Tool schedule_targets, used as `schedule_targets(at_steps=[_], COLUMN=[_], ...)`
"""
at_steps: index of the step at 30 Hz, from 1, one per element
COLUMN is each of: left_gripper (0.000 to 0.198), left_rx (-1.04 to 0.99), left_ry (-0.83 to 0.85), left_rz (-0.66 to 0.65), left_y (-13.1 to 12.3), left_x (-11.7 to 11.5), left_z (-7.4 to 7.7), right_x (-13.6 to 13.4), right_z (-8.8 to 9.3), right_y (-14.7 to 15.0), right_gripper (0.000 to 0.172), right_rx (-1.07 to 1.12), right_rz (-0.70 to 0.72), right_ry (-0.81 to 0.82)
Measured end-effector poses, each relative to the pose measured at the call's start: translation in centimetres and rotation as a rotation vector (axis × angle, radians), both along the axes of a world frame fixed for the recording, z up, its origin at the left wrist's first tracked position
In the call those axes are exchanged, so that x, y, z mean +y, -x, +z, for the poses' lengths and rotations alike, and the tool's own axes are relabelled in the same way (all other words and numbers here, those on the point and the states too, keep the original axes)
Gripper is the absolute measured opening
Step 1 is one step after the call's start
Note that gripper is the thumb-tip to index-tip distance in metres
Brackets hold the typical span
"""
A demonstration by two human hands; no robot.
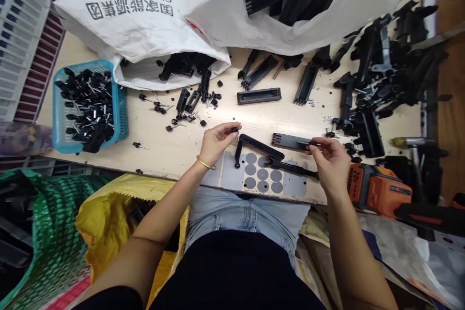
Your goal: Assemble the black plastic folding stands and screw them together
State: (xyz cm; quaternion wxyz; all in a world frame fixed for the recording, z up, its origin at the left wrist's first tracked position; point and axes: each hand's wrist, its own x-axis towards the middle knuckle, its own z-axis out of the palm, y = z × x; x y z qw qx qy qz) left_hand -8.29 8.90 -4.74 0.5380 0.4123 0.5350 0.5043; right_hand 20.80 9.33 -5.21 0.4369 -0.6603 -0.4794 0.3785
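Along the near edge of the tabletop point(156, 134), as the head view shows, two hands work well apart. The left hand point(215, 142), with one gold bracelet point(206, 162) at its wrist, pinches one small black knob point(235, 130) between thumb and fingers. The right hand point(332, 161) grips one black-headed pin point(311, 144) with its thin end pointing left; the fingers cover much of the head, so its exact shape is hard to tell.

Between them lies one jointed black arm point(261, 147), bent, touching neither the knob nor the left hand. One channel-shaped housing point(285, 140) lies just behind it, beneath the pin. Under the arm is one grey sheet of nine discs point(262, 174), in three rows of three.

Farther back lie three more housings point(259, 96) and one coil spring point(278, 70). Two white sacks point(131, 34) stand at the far side, both open on black parts. To the left is one blue basket point(124, 121) heaped with black-headed pins too many to count; one loose pin point(136, 145) lies just beside it. To the right, one heap of black parts point(385, 72) spreads behind one orange battery point(388, 189) marked 20V.
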Motion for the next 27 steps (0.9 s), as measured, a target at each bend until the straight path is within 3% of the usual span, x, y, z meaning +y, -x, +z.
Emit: schedule_targets(at_steps=[11, 22, 27], left_gripper=[0.030, 0.027, 0.026], left_rx=[-0.218, -0.203, -0.079], left_ry=[0.162, 0.171, 0.070], left_rz=[0.020, 0.066, 0.064], left_y=[-0.3, -0.4, -0.4], left_x=[0.0, -0.3, 0.3], left_z=[-0.2, -0.6, -0.3], right_x=[-1.4, -3.3, -3.8], right_z=[1.2, 3.0, 1.8], right_y=[1.4, 3.6, 4.4], right_gripper=[0.026, 0.022, 0.022], right_rx=[0.073, 0.198, 0.177], right_rz=[0.046, 0.091, 0.060], right_ry=[0.014, 0.083, 0.039])
